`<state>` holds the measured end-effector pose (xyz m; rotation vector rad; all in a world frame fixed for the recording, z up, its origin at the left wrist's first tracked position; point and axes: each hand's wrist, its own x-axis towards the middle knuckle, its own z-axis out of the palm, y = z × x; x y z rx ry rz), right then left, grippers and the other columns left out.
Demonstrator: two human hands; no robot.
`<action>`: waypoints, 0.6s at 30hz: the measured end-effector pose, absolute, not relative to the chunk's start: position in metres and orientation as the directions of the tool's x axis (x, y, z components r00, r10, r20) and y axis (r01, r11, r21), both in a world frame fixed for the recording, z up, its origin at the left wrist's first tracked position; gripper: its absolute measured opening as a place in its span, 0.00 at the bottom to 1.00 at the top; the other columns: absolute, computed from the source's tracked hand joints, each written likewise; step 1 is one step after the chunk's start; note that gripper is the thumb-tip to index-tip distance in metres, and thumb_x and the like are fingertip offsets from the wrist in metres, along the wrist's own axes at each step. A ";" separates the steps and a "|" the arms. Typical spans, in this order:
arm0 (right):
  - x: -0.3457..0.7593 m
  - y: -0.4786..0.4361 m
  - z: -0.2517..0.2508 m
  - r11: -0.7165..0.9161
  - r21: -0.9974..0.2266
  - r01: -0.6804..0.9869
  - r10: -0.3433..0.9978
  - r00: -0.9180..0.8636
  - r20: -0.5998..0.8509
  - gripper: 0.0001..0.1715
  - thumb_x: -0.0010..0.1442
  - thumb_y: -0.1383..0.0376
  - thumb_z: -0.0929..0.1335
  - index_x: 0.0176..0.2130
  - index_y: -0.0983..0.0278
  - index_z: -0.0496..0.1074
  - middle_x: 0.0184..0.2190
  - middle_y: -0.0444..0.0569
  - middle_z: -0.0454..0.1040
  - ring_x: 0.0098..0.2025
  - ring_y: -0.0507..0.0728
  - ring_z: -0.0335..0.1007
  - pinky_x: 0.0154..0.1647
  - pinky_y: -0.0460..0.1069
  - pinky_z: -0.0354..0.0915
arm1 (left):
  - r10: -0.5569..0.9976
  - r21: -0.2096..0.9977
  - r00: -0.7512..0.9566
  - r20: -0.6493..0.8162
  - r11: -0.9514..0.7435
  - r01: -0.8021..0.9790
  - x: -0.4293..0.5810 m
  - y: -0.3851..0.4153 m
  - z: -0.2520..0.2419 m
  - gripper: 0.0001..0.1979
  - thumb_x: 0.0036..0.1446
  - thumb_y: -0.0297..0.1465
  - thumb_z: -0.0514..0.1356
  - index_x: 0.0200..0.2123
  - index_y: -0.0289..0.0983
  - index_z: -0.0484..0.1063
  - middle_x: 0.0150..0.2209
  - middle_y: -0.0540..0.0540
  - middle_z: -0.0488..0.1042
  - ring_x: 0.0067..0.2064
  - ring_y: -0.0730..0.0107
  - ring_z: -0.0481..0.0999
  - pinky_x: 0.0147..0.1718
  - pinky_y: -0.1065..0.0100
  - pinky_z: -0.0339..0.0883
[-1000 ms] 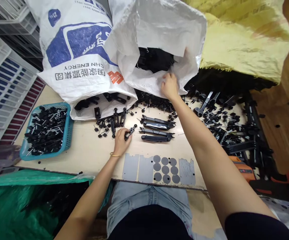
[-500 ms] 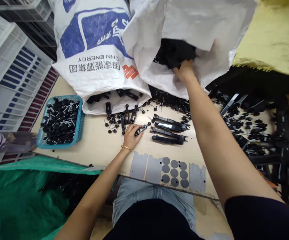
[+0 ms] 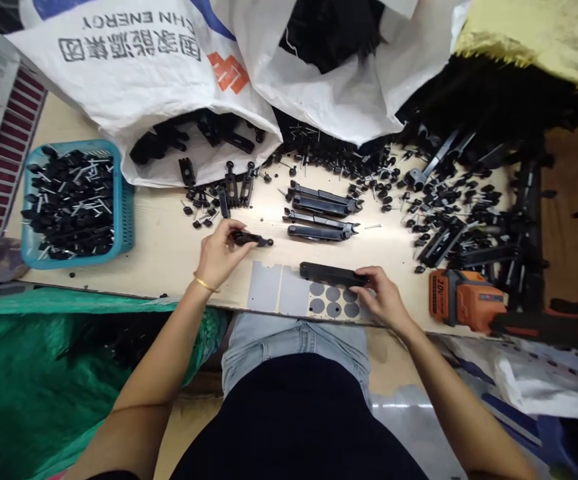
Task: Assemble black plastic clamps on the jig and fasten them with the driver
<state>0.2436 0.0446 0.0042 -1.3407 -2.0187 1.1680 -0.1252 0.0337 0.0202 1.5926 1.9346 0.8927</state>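
Observation:
Between thumb and fingers, my left hand [image 3: 221, 257] grips a small black bracket with a rounded end [image 3: 253, 239], just over the table. My right hand [image 3: 381, 297] pinches the right end of a long black plastic bar [image 3: 331, 273], held level above the grey round stickers [image 3: 333, 293] at the table's near edge. Beyond the hands, several long black parts with forked ends [image 3: 323, 200] lie side by side. More small black brackets [image 3: 239, 183] stand near the mouth of a white woven sack [image 3: 169, 87].
At the left sits a blue basket [image 3: 127, 207] of black-headed screws. A second white sack [image 3: 289, 87] gapes at the back. Loose screws [image 3: 383, 160] and black parts spread over the right side, near an orange cordless drill [image 3: 469, 300]. A green bag [image 3: 19, 380] hangs below left.
My right hand has come out of the right sack and back to the near edge with a long black bar. The left hand has lifted the small bracket nearer to me. The view has shifted.

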 end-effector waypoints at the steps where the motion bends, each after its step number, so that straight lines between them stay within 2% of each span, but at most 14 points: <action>1: 0.245 0.032 -0.006 0.167 -0.814 0.557 0.921 -0.382 -0.072 0.15 0.58 0.62 0.69 0.45 0.60 0.65 0.38 0.48 0.72 0.33 0.56 0.73 0.35 0.53 0.72 | 0.982 0.717 -0.187 -0.016 0.142 0.683 -0.126 0.027 0.034 0.20 0.48 0.37 0.68 0.43 0.39 0.67 0.34 0.51 0.76 0.27 0.74 0.72 0.29 0.71 0.66; 4: 0.244 0.016 -0.020 0.174 -0.777 0.604 0.949 -0.315 -0.032 0.17 0.59 0.64 0.67 0.48 0.60 0.64 0.41 0.51 0.72 0.40 0.59 0.73 0.41 0.55 0.71 | 0.982 0.647 -0.019 -0.186 0.138 0.750 -0.116 0.013 0.061 0.18 0.47 0.37 0.69 0.39 0.39 0.68 0.29 0.53 0.75 0.26 0.72 0.72 0.29 0.71 0.66; 7: 0.244 0.024 -0.013 0.268 -0.744 0.612 0.910 -0.414 -0.013 0.16 0.60 0.68 0.64 0.49 0.60 0.65 0.43 0.51 0.72 0.44 0.59 0.71 0.45 0.55 0.69 | 0.958 0.580 0.098 -0.269 0.080 0.811 -0.089 0.013 0.058 0.16 0.50 0.33 0.67 0.42 0.39 0.69 0.29 0.50 0.75 0.30 0.67 0.75 0.33 0.68 0.67; 9: 0.250 0.037 -0.003 0.344 -0.736 0.583 0.851 -0.525 -0.017 0.15 0.58 0.71 0.62 0.46 0.60 0.67 0.40 0.51 0.72 0.43 0.59 0.71 0.44 0.55 0.68 | 0.968 0.572 0.084 -0.236 0.069 0.817 -0.067 0.016 0.045 0.22 0.50 0.30 0.67 0.49 0.38 0.66 0.31 0.49 0.75 0.32 0.65 0.76 0.33 0.67 0.68; 11: 0.257 0.054 0.006 0.395 -0.742 0.541 0.790 -0.613 -0.026 0.17 0.54 0.74 0.60 0.43 0.61 0.67 0.39 0.50 0.72 0.42 0.59 0.70 0.43 0.56 0.68 | 0.984 0.629 0.049 -0.174 0.073 0.774 -0.046 0.019 0.029 0.26 0.49 0.30 0.68 0.50 0.38 0.63 0.31 0.50 0.74 0.32 0.66 0.75 0.33 0.67 0.68; 14: 0.261 0.079 0.012 0.429 -0.761 0.487 0.736 -0.677 -0.017 0.21 0.47 0.78 0.58 0.38 0.61 0.68 0.38 0.50 0.70 0.44 0.59 0.69 0.46 0.57 0.67 | 0.995 0.726 0.024 -0.101 0.057 0.685 -0.021 0.020 0.003 0.18 0.48 0.31 0.68 0.40 0.39 0.66 0.31 0.51 0.73 0.32 0.69 0.74 0.34 0.68 0.69; 16: 0.255 0.088 0.011 0.443 -0.758 0.479 0.748 -0.664 0.017 0.20 0.45 0.78 0.58 0.34 0.62 0.69 0.40 0.51 0.68 0.47 0.59 0.68 0.48 0.58 0.67 | 0.999 0.732 0.019 -0.040 0.016 0.681 -0.011 0.019 -0.012 0.12 0.50 0.30 0.67 0.36 0.38 0.67 0.32 0.49 0.73 0.35 0.68 0.74 0.36 0.68 0.69; 18: 0.244 0.089 0.007 0.450 -0.743 0.495 0.784 -0.617 0.064 0.19 0.47 0.77 0.58 0.33 0.62 0.70 0.45 0.52 0.66 0.51 0.59 0.65 0.50 0.59 0.66 | 0.998 0.694 0.020 0.051 -0.050 0.719 -0.005 0.016 -0.026 0.09 0.54 0.29 0.64 0.38 0.36 0.69 0.35 0.45 0.72 0.38 0.66 0.73 0.39 0.66 0.69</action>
